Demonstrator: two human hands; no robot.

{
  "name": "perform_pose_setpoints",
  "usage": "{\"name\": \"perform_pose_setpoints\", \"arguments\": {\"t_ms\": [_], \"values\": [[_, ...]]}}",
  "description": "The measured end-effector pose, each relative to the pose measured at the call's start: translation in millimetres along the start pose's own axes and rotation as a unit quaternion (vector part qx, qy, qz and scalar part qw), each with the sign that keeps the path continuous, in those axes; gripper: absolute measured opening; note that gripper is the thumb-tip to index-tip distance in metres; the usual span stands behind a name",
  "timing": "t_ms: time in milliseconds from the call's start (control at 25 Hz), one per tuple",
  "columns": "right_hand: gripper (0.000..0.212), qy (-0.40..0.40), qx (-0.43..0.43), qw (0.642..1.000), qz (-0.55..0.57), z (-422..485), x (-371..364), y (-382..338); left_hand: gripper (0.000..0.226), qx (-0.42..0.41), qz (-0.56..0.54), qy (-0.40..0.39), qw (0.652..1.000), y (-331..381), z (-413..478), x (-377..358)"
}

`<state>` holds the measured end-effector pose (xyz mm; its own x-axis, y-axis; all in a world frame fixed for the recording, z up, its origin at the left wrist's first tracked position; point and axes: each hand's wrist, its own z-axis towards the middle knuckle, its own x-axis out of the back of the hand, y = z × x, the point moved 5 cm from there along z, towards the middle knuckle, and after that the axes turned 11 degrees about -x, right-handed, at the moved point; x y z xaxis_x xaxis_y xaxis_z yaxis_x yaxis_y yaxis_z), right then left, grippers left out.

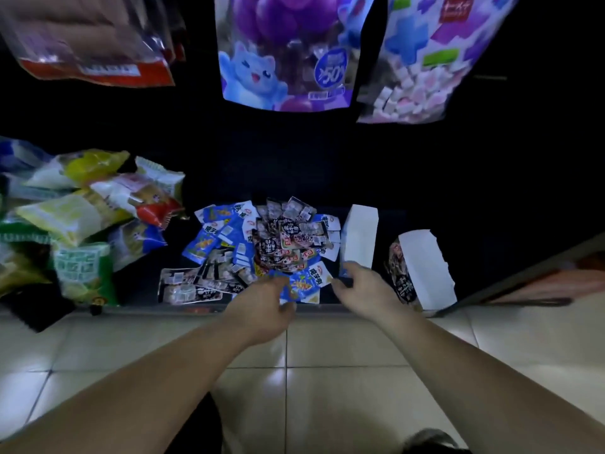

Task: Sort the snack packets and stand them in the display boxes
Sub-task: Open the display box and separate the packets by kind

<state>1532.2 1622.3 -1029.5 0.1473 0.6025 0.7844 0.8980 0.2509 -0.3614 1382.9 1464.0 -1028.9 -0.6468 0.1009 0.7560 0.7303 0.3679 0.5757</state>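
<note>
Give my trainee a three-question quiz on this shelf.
1. True or false: the left hand holds a black packet.
2. Which packets show in the right-hand display box? A blue, B black, C green.
3. Fill in: the packet pile lies to the ___ of the left-hand display box.
Key: 1 false, it holds a blue packet; 2 B; 3 left.
</note>
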Motion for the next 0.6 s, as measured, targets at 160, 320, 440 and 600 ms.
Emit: {"name": "perform_pose_setpoints", "arguments": {"t_ms": [160, 320, 440, 600], "values": [[0.062, -0.014, -0.018, 0.999, 0.025, 39.9, 12.9, 18.7, 0.067, -0.022, 0.024, -0.041, 0.999, 9.8, 50.7, -2.2], [0.059, 0.000, -0.019, 1.000, -0.009, 27.7, 33.2, 36.1, 0.068, -0.053, 0.042, -0.078, 0.995, 43.6, 67.3, -3.7], [0.060, 0.026, -0.035, 0.999, -0.012, 21.3, 39.1, 55.3, 0.065, -0.079, 0.046, -0.090, 0.992, 60.7, 82.0, -12.4], [0.058, 0.048, -0.079, 0.995, 0.023, 28.4, 52.1, 79.3, 0.061, -0.114, 0.044, -0.116, 0.986, 92.4, 118.8, -29.6]]}}
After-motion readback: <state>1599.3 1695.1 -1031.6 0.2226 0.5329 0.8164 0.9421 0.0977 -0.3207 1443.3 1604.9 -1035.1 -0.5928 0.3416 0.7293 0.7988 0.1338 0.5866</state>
